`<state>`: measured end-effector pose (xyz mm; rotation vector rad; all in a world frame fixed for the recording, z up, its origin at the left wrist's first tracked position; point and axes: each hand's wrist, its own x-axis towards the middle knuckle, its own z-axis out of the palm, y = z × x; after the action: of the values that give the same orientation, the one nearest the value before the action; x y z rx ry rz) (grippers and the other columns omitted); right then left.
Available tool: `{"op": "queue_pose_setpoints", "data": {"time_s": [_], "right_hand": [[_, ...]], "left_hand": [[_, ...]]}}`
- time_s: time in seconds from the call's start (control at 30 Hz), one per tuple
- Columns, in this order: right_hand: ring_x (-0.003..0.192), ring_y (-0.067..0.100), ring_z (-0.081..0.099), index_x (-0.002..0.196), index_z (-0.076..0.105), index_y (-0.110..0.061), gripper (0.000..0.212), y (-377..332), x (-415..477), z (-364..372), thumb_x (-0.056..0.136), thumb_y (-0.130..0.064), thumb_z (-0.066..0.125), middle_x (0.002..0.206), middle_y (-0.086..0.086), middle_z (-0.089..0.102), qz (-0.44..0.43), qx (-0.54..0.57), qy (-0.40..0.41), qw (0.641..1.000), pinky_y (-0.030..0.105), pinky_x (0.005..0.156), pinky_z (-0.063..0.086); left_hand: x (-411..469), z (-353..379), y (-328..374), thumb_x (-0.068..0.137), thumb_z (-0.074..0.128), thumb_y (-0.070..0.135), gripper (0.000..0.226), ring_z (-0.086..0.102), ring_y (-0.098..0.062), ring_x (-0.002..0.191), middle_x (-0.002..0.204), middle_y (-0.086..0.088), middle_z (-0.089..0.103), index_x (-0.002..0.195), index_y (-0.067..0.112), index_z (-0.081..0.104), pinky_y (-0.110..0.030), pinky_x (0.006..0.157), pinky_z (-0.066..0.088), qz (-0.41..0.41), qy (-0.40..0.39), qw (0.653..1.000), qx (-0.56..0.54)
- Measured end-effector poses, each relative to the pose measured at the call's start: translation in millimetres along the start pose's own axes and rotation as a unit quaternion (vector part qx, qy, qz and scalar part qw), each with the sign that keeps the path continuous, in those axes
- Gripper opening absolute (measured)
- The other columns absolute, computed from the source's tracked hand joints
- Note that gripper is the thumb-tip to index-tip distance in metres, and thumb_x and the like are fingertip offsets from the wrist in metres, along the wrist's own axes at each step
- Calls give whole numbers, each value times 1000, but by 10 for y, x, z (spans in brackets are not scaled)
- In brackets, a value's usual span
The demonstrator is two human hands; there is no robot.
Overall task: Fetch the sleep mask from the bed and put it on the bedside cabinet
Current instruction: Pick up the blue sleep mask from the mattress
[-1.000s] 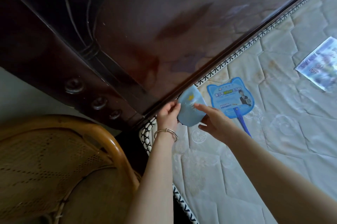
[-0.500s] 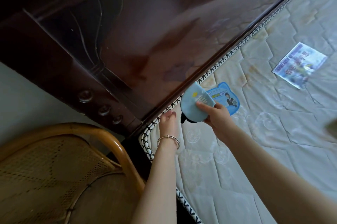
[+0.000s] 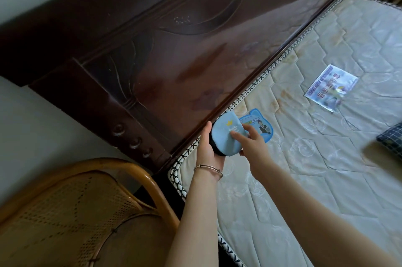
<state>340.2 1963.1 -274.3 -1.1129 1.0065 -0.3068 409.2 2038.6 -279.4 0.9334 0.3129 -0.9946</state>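
The light blue sleep mask (image 3: 225, 136), with a small yellow mark and a black back edge, is held above the mattress (image 3: 304, 179) near the headboard corner. My left hand (image 3: 207, 149), with a bracelet on the wrist, cups it from below and from the left. My right hand (image 3: 252, 141) presses its fingers on the mask's right side. The bedside cabinet is not in view.
A dark carved headboard (image 3: 152, 60) runs along the mattress's far edge. A blue paper fan (image 3: 261, 128) lies under the mask, a printed leaflet (image 3: 330, 87) farther right, a dark checked cloth (image 3: 391, 139) at the right edge. A rattan chair (image 3: 76, 212) stands at the lower left.
My left hand rose from the mattress edge and took hold of the mask beside my right hand. The camera view tilted up, showing more headboard.
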Motion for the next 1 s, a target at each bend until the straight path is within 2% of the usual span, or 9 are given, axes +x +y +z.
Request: {"op": "queue_pose_setpoints", "data": {"time_s": [0.1,0.17,0.27,0.47,0.6,0.63,0.73,0.83,1.0], "right_hand": [[85,13,59,108,58,-21,22,-99,-105,-8,87,-16,61,101,1,61,5,28,1,1000,23,67,46],[87,15,61,102,59,-23,18,-177,-205,-19,86,-14,61,102,2,63,18,55,-5,998,25,67,50],[89,16,65,105,61,-21,21,-262,-344,-51,86,-12,60,102,2,66,9,69,-22,997,26,66,54],[98,28,64,110,59,-13,26,-391,-653,-223,86,-3,60,113,16,64,-19,137,25,990,34,77,55],[86,18,65,123,51,-18,43,-499,-885,-375,86,2,59,102,5,62,-61,166,46,983,26,67,58],[83,16,65,124,52,-18,44,-529,-958,-422,86,3,59,99,2,63,-67,171,49,982,24,63,58],[85,17,65,124,55,-16,42,-600,-1125,-564,86,2,58,100,4,65,-77,171,61,980,23,62,57],[83,15,64,125,56,-14,39,-651,-1323,-741,88,-1,55,104,7,64,-81,169,89,978,19,57,55],[100,22,61,139,43,-23,56,-652,-1618,-1047,89,-2,56,116,5,58,-86,197,130,968,35,83,55]], "left_hand": [[-121,91,16,78,59,20,49,67,-26,85,108,-21,64,120,-6,56,-33,73,57,12,1,1000,22],[-190,136,15,81,57,10,42,66,-27,83,111,-23,62,119,-8,56,-33,69,57,11,28,999,33],[-258,197,25,90,47,15,29,64,-24,83,101,-17,64,112,1,59,-30,66,56,11,48,997,58],[-545,465,70,87,42,15,22,60,-21,72,75,-7,67,87,6,63,-28,63,48,-11,16,994,103],[-694,606,17,66,51,15,60,59,-34,95,115,-26,59,121,-8,51,-41,80,51,-2,31,995,93],[-739,646,-11,68,51,12,57,59,-34,95,117,-27,58,121,-10,50,-43,82,51,2,26,996,89],[-918,796,-76,84,46,-4,14,58,-26,78,93,-19,60,94,0,55,-36,72,49,31,27,991,125],[-1087,932,-216,89,46,-4,17,57,-19,75,95,-15,59,97,7,56,-31,74,49,49,-1,985,163],[-1322,1116,-504,91,46,-2,29,60,-21,86,109,-14,58,119,-1,56,-26,75,51,62,-18,981,183]]}}
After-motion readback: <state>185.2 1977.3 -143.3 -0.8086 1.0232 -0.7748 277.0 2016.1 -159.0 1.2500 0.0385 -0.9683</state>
